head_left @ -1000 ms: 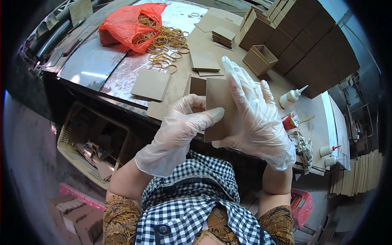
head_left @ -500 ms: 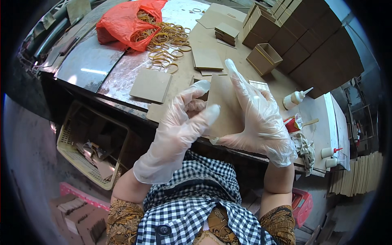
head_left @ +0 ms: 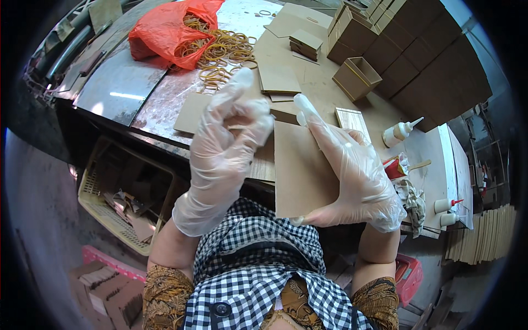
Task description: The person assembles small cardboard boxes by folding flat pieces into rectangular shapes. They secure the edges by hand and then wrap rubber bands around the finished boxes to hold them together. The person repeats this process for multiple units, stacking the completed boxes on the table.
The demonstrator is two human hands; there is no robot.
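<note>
My right hand [head_left: 352,170], in a clear plastic glove, grips a square brown board [head_left: 305,170] near the table's front edge. Its thumb is at the lower edge and the fingers stretch along the upper right side. Whether the board is a single panel or one face of a box, I cannot tell. My left hand [head_left: 231,137], gloved too, is raised just left of the board and apart from it. Its index finger points up, the thumb stands off from it and the other fingers curl; I see nothing held. Behind it, partly covered, lies another flat board [head_left: 190,113].
A red plastic bag [head_left: 159,36] spills rubber bands [head_left: 228,49] on the table. Boards [head_left: 278,80], an open box [head_left: 357,77] and stacked boxes [head_left: 423,66] stand beyond. Glue bottles [head_left: 399,133], a red container [head_left: 395,165] and a rag [head_left: 410,198] are at right; a basket [head_left: 91,195] stands lower left.
My left hand has pulled away from the board, moving left and up. My right hand has brought the board slightly down, nearer to me, and its broad face shows more.
</note>
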